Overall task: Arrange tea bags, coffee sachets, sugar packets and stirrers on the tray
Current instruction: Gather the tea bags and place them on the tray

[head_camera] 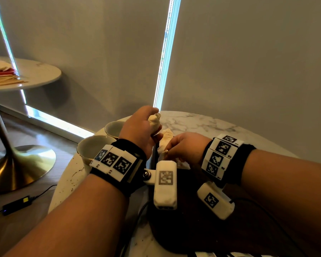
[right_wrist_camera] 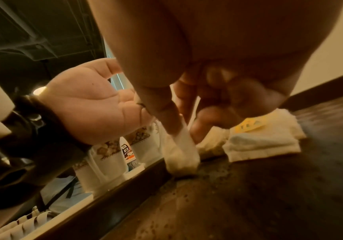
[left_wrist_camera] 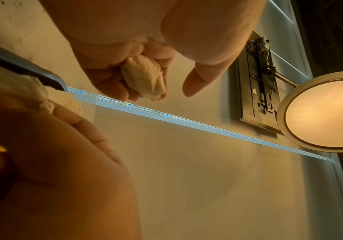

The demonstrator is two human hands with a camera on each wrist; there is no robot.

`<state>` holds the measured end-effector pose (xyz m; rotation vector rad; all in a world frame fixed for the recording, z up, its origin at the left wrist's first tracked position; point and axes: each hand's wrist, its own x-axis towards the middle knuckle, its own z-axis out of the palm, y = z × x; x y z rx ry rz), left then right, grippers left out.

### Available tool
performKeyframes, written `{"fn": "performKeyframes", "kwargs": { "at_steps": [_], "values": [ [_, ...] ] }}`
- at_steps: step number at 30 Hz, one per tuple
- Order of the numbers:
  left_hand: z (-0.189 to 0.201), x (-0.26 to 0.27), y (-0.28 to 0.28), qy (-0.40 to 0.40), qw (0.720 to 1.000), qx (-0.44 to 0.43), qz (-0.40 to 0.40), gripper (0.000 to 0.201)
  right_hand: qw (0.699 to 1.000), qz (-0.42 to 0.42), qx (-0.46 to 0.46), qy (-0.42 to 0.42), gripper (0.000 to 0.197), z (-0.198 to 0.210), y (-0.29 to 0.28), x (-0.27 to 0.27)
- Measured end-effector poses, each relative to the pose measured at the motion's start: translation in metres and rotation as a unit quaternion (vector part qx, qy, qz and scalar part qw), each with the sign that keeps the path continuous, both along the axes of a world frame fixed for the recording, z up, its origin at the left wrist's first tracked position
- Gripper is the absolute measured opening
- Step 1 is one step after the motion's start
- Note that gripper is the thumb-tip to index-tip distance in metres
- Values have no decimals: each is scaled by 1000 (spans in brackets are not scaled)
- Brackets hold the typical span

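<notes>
My left hand [head_camera: 152,127] is raised over the tray's far left corner, its fingers curled round a cream tea bag [head_camera: 154,121]; the left wrist view shows that tea bag [left_wrist_camera: 144,78] tucked in the fingers with the thumb apart. My right hand [head_camera: 168,151] is low over the dark tray [head_camera: 183,229]. In the right wrist view its thumb and forefinger pinch the top of another tea bag [right_wrist_camera: 180,154], which stands on the tray floor [right_wrist_camera: 248,194] by the left rim. More tea bags [right_wrist_camera: 261,142], one with a yellow tag, lie just behind it.
Two white cups [head_camera: 93,145] [head_camera: 113,127] stand on the marble table [head_camera: 202,123] left of the tray. A second round table [head_camera: 39,73] at far left holds wooden stirrers [head_camera: 6,80] and red packets [head_camera: 2,72]. A power adapter [head_camera: 17,203] lies on the floor.
</notes>
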<state>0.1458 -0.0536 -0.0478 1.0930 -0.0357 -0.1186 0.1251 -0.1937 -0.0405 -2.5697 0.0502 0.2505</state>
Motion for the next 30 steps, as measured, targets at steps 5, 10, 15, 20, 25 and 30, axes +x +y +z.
{"fn": "performKeyframes", "kwargs": {
  "at_steps": [5, 10, 15, 20, 25, 30],
  "values": [
    [1, 0, 0, 9, 1000, 5, -1, 14, 997, -12, -75, -13, 17, -2, 1, 12],
    [1, 0, -1, 16, 1000, 8, -5, 16, 994, -32, -99, -17, 19, -4, -2, 19],
    [1, -1, 0, 14, 1000, 17, -12, 15, 995, -42, -83, -28, 18, 4, -6, 15],
    [2, 0, 1, 22, 1000, 13, -5, 14, 994, -77, 75, -21, 6, 13, -6, 2],
    [2, 0, 0, 35, 999, -7, -7, 15, 968, -51, 214, 123, 11, 14, 7, -11],
    [2, 1, 1, 40, 999, -15, -8, 16, 965, -68, 209, 144, 19, 11, 13, -12]
  ]
}}
